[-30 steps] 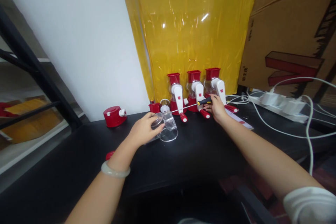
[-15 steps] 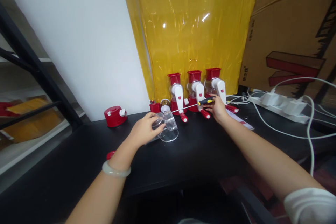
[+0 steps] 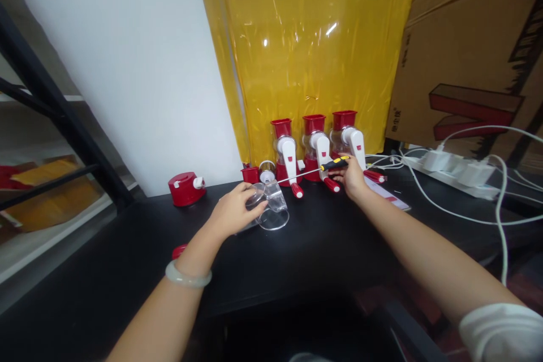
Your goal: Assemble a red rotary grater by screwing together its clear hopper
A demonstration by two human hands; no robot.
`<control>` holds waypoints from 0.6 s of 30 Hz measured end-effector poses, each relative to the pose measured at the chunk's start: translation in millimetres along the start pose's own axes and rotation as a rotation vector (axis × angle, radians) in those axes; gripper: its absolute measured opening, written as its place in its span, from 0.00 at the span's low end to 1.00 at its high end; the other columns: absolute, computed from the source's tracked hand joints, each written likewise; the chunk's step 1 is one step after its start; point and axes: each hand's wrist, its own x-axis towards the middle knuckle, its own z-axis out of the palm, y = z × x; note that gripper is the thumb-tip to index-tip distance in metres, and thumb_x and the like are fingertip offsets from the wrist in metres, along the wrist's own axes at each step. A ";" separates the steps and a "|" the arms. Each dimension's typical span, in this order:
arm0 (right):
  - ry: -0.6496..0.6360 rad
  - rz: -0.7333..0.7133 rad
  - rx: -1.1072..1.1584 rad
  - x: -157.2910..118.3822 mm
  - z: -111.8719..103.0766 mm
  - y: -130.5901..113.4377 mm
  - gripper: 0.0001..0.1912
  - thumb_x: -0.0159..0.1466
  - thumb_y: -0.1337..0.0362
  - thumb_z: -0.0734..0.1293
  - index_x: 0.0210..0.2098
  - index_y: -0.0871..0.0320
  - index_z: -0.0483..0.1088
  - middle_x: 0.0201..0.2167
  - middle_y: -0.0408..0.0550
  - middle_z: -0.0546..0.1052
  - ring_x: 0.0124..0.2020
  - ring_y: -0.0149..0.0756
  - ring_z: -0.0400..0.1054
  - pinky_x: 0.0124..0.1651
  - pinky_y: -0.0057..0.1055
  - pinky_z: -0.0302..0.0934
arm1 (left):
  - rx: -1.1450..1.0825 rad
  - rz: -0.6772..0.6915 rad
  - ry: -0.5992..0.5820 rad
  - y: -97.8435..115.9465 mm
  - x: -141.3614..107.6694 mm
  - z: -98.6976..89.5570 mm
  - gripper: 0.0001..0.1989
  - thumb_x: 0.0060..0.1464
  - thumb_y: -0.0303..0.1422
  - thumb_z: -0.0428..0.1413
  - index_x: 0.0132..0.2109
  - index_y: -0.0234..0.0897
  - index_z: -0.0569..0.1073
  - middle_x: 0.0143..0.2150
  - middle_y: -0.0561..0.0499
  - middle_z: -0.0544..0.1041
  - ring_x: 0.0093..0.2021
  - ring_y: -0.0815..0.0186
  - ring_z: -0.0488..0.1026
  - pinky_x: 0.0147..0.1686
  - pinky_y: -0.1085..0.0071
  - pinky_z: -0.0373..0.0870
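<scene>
A clear plastic housing (image 3: 276, 203) lies on its side on the black table, and my left hand (image 3: 237, 208) is closed around its left end. My right hand (image 3: 350, 177) grips the yellow-and-black handle of a screwdriver (image 3: 336, 163). Its long thin shaft points left, and the tip reaches the upper part of the clear housing; the exact contact point is too small to make out. Behind the housing are a metal grater drum (image 3: 267, 171) and a small red hopper (image 3: 250, 175). A red round base (image 3: 186, 188) with a white knob sits to the left.
Three red-and-white rotary graters (image 3: 289, 158) with cranks stand in a row at the back. To the right are a white power strip (image 3: 458, 175) with cables, a paper leaflet (image 3: 387, 192) and a large cardboard box (image 3: 462, 56). A red piece (image 3: 179, 250) lies partly behind my left wrist.
Almost nothing differs. The screwdriver's handle end sits very slightly higher in my right hand; the clear housing and my left hand hold their place.
</scene>
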 end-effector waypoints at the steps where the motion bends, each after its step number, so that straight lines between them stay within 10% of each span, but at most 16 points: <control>1: -0.003 -0.003 0.005 1.0 -0.7 0.8 0.10 0.65 0.63 0.56 0.45 0.52 0.63 0.25 0.38 0.75 0.17 0.30 0.70 0.17 0.22 0.59 | 0.000 0.000 0.003 0.0 0.0 0.0 0.20 0.62 0.49 0.53 0.47 0.40 0.79 0.49 0.45 0.75 0.42 0.58 0.76 0.43 0.60 0.72; 18: 0.020 -0.109 -0.105 2.8 -2.2 2.8 0.18 0.67 0.46 0.63 0.31 0.52 0.59 0.12 0.33 0.62 0.10 0.27 0.57 0.13 0.22 0.52 | 0.014 0.003 0.013 1.6 1.1 -0.4 0.19 0.62 0.49 0.53 0.47 0.40 0.79 0.52 0.45 0.76 0.43 0.57 0.77 0.44 0.60 0.73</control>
